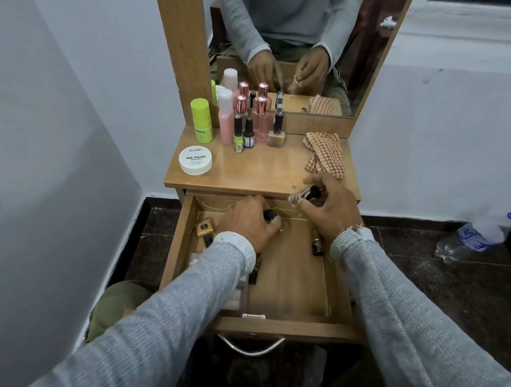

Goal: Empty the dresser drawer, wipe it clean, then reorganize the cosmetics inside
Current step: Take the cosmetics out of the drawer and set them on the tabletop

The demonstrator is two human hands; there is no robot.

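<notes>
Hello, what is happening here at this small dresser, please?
A person is emptying the open drawer. The right hand holds a small clear bottle above the dresser top; the left hand has its grip on a dark-capped item inside the drawer. Several cosmetics already stand on top near a checked cloth. A few items remain in the drawer, not yet wiped.

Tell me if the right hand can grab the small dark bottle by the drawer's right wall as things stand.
Probably not yet: the right hand already grips a clear bottle. The small dark bottle lies uncovered just below its wrist, so the path itself looks free.
</notes>
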